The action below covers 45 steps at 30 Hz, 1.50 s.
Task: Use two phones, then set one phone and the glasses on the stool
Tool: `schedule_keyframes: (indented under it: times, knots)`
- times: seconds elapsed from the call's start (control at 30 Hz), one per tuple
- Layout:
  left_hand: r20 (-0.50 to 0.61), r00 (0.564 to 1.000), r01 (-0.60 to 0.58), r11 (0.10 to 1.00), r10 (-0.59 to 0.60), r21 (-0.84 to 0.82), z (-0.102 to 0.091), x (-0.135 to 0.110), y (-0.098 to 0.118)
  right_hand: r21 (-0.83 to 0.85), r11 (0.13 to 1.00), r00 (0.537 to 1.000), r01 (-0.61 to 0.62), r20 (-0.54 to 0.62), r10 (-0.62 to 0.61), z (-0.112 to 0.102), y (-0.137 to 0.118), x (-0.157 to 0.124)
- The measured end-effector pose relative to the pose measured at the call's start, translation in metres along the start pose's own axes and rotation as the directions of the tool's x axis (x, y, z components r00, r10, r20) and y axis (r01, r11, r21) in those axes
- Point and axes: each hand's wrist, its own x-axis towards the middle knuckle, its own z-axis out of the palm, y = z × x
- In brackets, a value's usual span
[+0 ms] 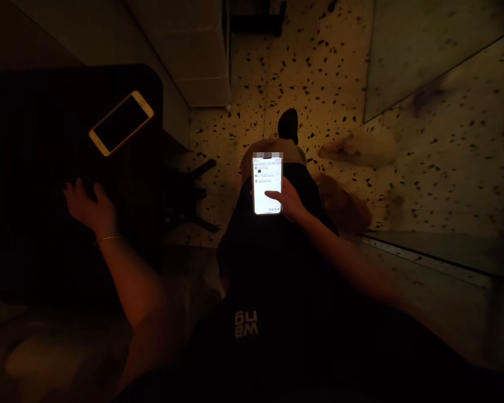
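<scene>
Apparently to keep it facing me, my right hand (292, 202) curls round a white-lit, rectangular, glass-fronted phone (266, 182) above my black-clad lap (273, 243), while my empty left hand (93, 208), loosely spread, hovers or rests over the black, round-cornered tabletop (29, 145) near a gold-rimmed, dark-screened phone (121, 123).

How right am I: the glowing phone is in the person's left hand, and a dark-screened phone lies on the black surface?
Not the left hand: the head view shows the glowing phone in the right hand. The dark-screened phone does lie on the black surface.
</scene>
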Motion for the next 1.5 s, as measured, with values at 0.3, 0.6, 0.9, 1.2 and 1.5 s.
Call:
schedule_keyframes:
  times: [0.3, 0.6, 0.9, 1.2, 1.5]
  knots:
    - [0.007, 1.0, -0.001, 1.0, 0.001, -0.007, -0.003, -0.003, 0.005, 0.113, 0.993, 0.998, -0.036, -0.048, 0.041, 0.006, -0.001, 0.001]
    - [0.0, 1.0, -0.016, 1.0, 0.016, -0.013, 0.0, 0.001, -0.001, 0.052, 0.998, 1.0, -0.028, 0.005, 0.028, 0.004, -0.002, -0.002]
    - [-0.01, 1.0, -0.007, 1.0, 0.007, -0.018, 0.0, 0.0, -0.001, 0.084, 0.995, 0.998, -0.051, -0.023, 0.053, 0.005, -0.001, 0.002]
    - [0.002, 1.0, -0.027, 0.999, 0.027, -0.027, 0.002, 0.002, -0.004, 0.119, 0.992, 0.999, -0.041, -0.027, 0.045, 0.005, -0.003, -0.001]
    - [-0.205, 0.945, -0.306, 0.915, 0.257, -0.264, 0.012, -0.005, 0.0, 0.2, 0.969, 0.987, -0.146, -0.035, 0.156, 0.005, -0.013, -0.005]
